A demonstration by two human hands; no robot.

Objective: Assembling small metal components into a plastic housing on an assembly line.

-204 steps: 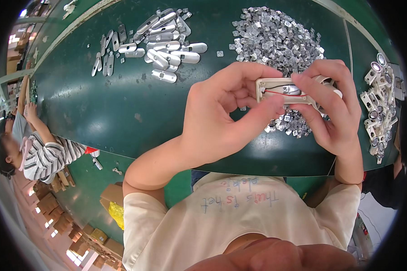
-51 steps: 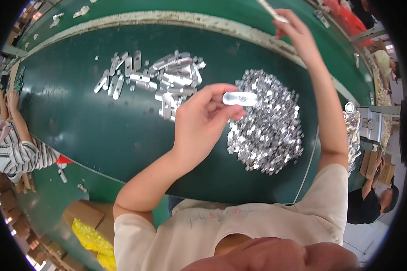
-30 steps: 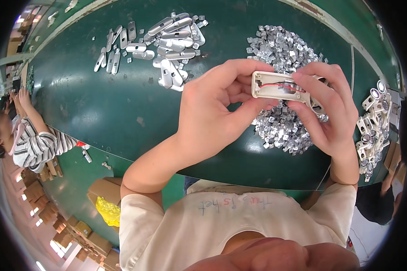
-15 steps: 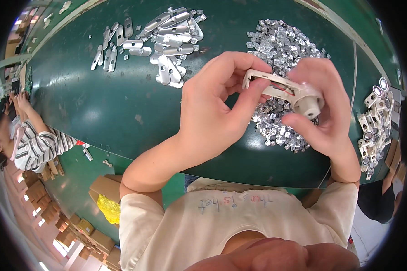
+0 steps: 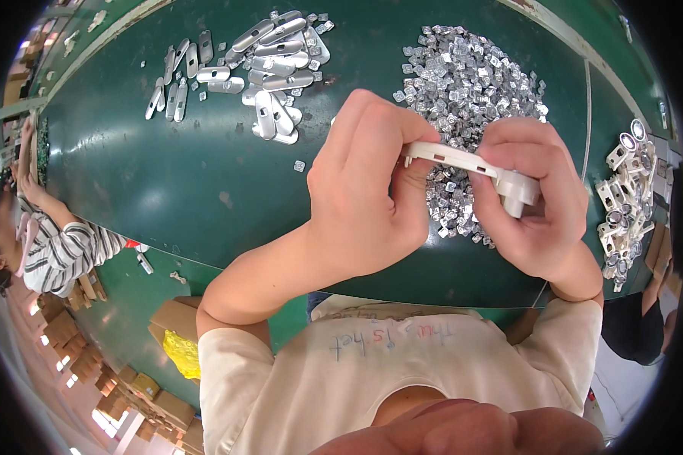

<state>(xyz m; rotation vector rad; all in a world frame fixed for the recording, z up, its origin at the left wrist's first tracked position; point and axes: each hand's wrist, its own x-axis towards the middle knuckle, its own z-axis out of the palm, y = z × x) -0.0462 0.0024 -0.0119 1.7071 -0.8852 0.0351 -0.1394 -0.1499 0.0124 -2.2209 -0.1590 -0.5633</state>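
Above the table, my two hands hold a white plastic housing (image 5: pixel 463 161), long and narrow with a round, stubby end. My left hand (image 5: pixel 364 182) pinches its narrow end between thumb and fingers. Around the round end, my right hand (image 5: pixel 542 201) is closed, with the thumb below the strip and the fingers over it. The housing is seen nearly edge-on, so its inside is hidden. Under and behind the hands lies a large pile of small shiny, squarish pieces (image 5: pixel 470 76). One such loose piece (image 5: pixel 300 166) rests on the table left of my left hand.
Silver oblong covers with small holes (image 5: pixel 281 48) lie heaped on the green table (image 5: pixel 167 174) at the far left. White assemblies with round rings (image 5: pixel 622 197) are piled at the right. Another person in a striped top (image 5: pixel 64 250) is at the left; cardboard boxes (image 5: pixel 171 318) stand below the table.
The housing has turned from showing its hollow inside and a red wire to nearly edge-on. My right fingers have closed in on it, and my left hand still grips the narrow end.
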